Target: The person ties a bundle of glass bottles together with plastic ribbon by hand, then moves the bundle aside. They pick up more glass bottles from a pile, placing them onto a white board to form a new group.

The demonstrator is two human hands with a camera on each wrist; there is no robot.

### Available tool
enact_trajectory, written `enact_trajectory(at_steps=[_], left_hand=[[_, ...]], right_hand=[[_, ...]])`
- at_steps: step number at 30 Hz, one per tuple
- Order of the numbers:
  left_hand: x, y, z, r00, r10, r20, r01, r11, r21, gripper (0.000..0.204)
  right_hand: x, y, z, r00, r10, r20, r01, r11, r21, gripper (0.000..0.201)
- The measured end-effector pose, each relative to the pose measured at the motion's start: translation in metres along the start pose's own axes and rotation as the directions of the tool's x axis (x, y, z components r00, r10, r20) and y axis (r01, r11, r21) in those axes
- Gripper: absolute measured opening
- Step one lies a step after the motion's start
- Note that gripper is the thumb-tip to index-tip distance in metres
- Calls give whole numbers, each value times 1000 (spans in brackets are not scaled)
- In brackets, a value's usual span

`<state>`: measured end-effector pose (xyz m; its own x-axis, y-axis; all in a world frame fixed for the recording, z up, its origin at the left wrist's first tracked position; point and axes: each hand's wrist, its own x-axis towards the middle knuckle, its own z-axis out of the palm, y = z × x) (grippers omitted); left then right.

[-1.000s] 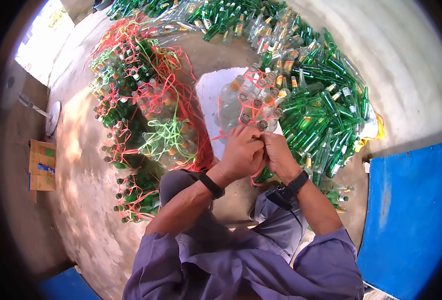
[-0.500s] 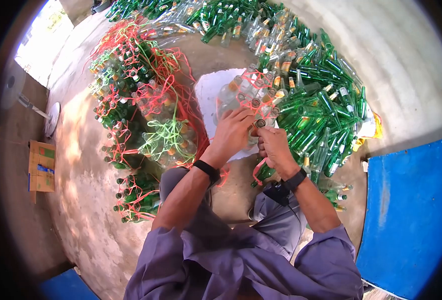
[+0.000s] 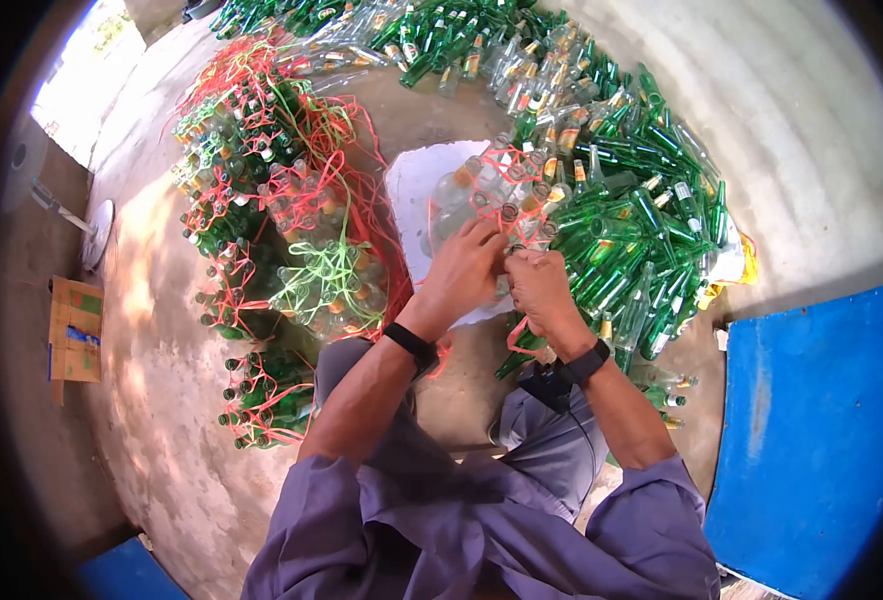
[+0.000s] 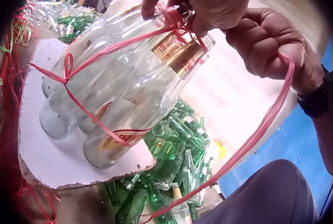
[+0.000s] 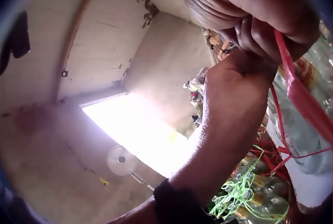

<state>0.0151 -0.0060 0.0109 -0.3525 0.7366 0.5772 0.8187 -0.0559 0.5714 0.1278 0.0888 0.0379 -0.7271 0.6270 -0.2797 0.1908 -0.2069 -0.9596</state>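
Note:
A bundle of clear glass bottles point(image 3: 477, 195) tied with red string stands on a white board point(image 3: 412, 190). My left hand point(image 3: 470, 262) is at the near bottle necks; in the left wrist view its fingers point(image 4: 200, 0) pinch the red string where it crosses the gold-labelled necks of the bundle point(image 4: 130, 94). My right hand point(image 3: 537, 285) is closed in a fist point(image 4: 270, 42) round the red string point(image 4: 250, 141), which trails down toward my lap. The right wrist view shows the same string point(image 5: 299, 96) running out of my right hand's fingers point(image 5: 255, 16).
A large pile of loose green bottles point(image 3: 642, 220) lies right of the board. Several tied bundles with red and green string point(image 3: 292, 230) stand at the left. A blue sheet point(image 3: 812, 420) lies at the right, and a cardboard box point(image 3: 74, 330) at the far left.
My hands have moved a little forward from the bundle's near edge to the bottle necks. The left hand reached out to the bottles, then came back against the right.

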Motion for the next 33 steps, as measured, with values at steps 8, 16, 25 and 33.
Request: enact_trajectory(at_steps=[8,16,25,33], left_hand=[[3,-4,3,999,-39,13,38,996,78,19],[10,3,8,990,-33,-136,58,982,182,12],[12,8,10,988,-61,-143,92,971,220,21],[13,1,18,978,-114,-172,153,960,236,16]], right_hand=[[11,-27,-10,979,-182,89,201,929,-311,22],[-7,-75,-24,992,-30,122,64,955,-288,21],[-9,-110,-56,988,11,151,72,844,-531,21],[6,-112,-54,975,97,202,38,816,-577,20]])
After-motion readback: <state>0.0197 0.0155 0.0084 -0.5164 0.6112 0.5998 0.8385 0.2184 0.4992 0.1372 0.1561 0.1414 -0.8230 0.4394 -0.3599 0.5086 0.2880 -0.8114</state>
